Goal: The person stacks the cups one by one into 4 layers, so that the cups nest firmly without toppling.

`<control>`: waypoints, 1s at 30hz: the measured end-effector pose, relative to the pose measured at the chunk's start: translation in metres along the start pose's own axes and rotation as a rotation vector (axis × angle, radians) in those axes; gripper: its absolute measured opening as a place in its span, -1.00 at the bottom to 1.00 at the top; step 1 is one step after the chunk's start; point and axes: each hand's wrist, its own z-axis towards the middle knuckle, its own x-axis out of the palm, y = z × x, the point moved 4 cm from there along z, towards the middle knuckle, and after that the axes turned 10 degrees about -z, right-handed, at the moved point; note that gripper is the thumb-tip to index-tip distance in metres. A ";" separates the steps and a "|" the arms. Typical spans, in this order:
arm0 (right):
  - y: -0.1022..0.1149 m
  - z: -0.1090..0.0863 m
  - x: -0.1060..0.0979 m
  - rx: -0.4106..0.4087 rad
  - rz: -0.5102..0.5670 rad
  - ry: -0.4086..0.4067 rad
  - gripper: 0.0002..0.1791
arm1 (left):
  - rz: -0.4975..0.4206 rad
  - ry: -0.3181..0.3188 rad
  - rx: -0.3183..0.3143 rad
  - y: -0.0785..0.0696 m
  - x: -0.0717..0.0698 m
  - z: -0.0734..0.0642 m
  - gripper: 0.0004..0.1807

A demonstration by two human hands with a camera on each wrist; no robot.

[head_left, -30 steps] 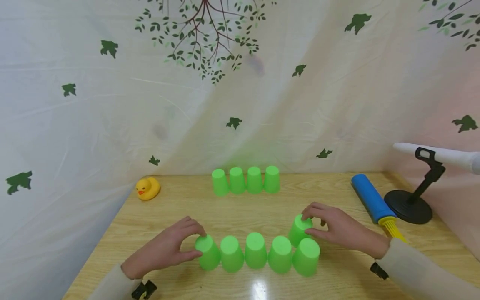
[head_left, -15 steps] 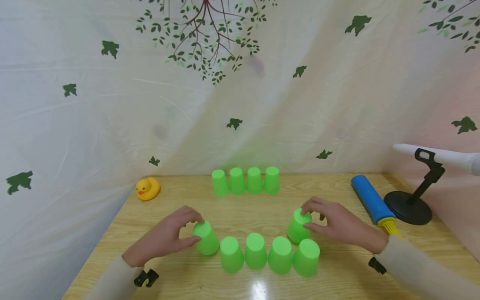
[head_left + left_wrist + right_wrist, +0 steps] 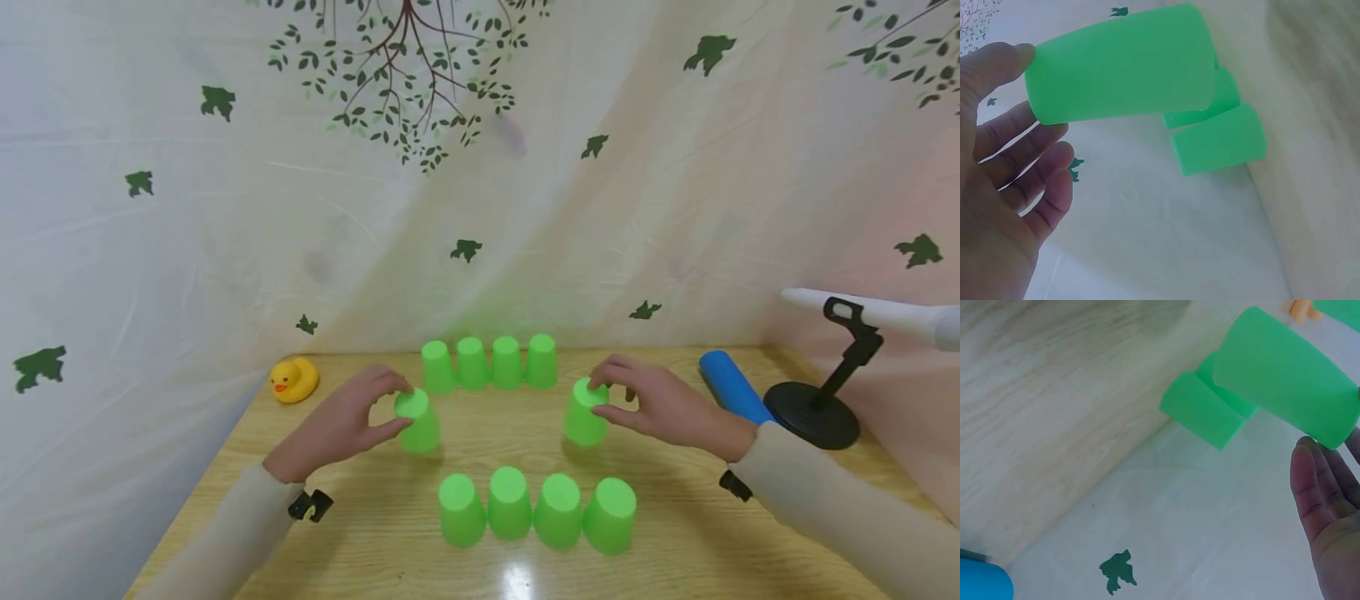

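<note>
My left hand (image 3: 352, 421) pinches an upside-down green cup (image 3: 417, 423) by its closed end, thumb on one side and fingers on the other. Opposite it, my right hand (image 3: 648, 400) grips a second upside-down green cup (image 3: 585, 414) the same way, its shadow falling on the table below. In the left wrist view the held cup (image 3: 1122, 65) shows its smooth wall, with the thumb at its narrow end. The right wrist view shows the other held cup (image 3: 1285, 375) with fingertips under its narrow end.
A near row of several upturned green cups (image 3: 510, 504) stands on the wooden table (image 3: 360, 542). Behind, a far row of several more (image 3: 472, 364) stands by the white curtain. A rubber duck (image 3: 294, 380) sits back left; a blue cylinder (image 3: 731, 387) and a black-based stand (image 3: 813, 414) are right.
The left hand has taken the leftmost cup out of the near row and carried it up and away. The right hand has moved its cup farther back and slightly left.
</note>
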 end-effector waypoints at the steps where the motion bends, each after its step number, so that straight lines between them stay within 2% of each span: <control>1: 0.000 0.003 -0.001 -0.001 -0.003 0.001 -0.68 | 0.003 -0.003 0.001 0.001 -0.001 0.004 -0.63; 7: -0.001 0.020 -0.004 0.009 -0.011 0.004 -0.70 | -0.007 -0.018 -0.035 0.007 -0.007 0.026 -0.65; 18: 0.002 0.057 -0.012 -0.010 -0.054 -0.060 -0.70 | 0.007 -0.034 -0.108 0.024 -0.007 0.059 -0.68; 24: 0.001 0.083 -0.010 0.019 -0.063 -0.085 -0.72 | 0.044 -0.027 -0.144 0.034 -0.004 0.078 -0.66; 30: -0.007 0.108 -0.005 0.055 -0.066 -0.083 -0.74 | 0.049 -0.056 -0.197 0.044 -0.004 0.092 -0.65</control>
